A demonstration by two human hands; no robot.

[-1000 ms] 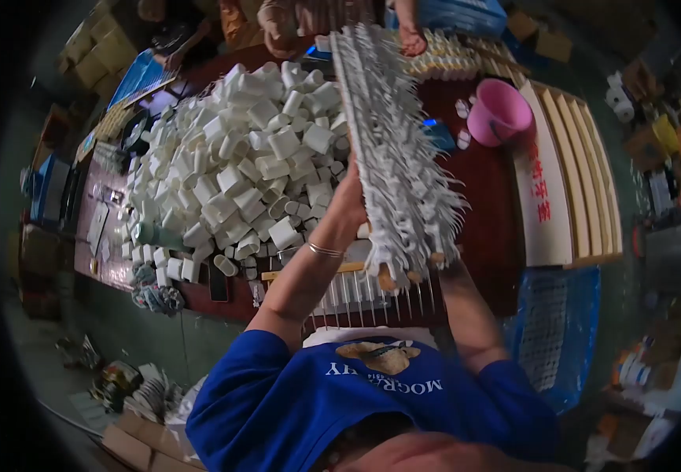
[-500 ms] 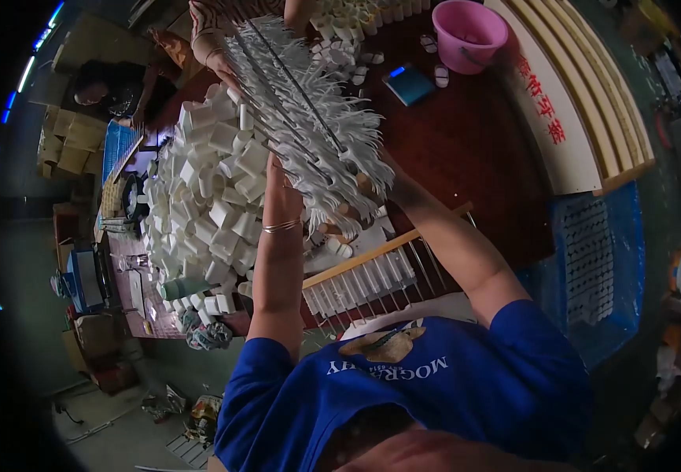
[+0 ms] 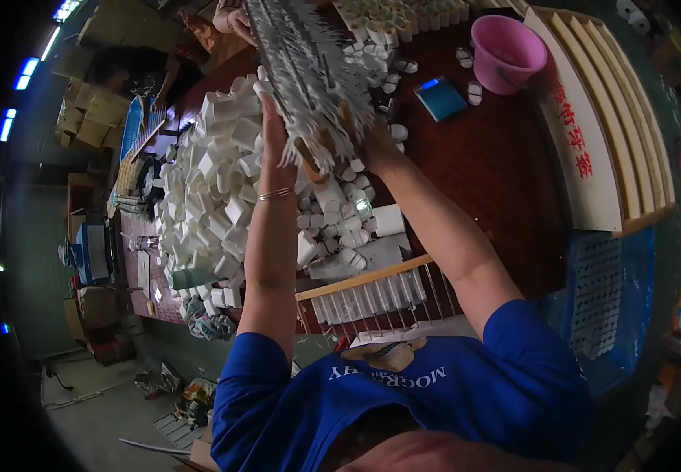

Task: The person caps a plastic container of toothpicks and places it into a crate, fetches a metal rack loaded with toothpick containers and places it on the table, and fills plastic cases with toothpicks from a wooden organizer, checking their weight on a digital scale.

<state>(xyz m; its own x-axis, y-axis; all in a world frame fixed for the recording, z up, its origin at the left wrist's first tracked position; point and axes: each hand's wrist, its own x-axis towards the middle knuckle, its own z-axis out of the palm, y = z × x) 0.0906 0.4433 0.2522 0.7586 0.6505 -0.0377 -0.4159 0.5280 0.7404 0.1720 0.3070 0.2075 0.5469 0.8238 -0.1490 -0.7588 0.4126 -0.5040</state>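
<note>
Out in front of me, a bundle of long metal rods with wooden bars and many white, fringed pieces (image 3: 301,71) is held up over the table, pointing away from me. My left hand (image 3: 273,130), with bangles on its wrist, grips the bundle's near left side. My right hand (image 3: 377,148) is on its near right side, its fingers mostly hidden by the fringe. Near the far end is another person's hand (image 3: 234,20); whether it touches the bundle I cannot tell. Below my hands lie small white capped containers (image 3: 340,220).
A large heap of white containers (image 3: 219,173) stands left of my left arm. Close to my body is a wooden-barred rack (image 3: 368,283) with metal rods. A blue scale (image 3: 439,99), a pink bucket (image 3: 508,55) and stacked wooden trays (image 3: 604,118) are to the right.
The bundle and both my hands have moved up and away from me, uncovering more small containers beneath. The other person's hand has moved back too. The whole view has shifted slightly.
</note>
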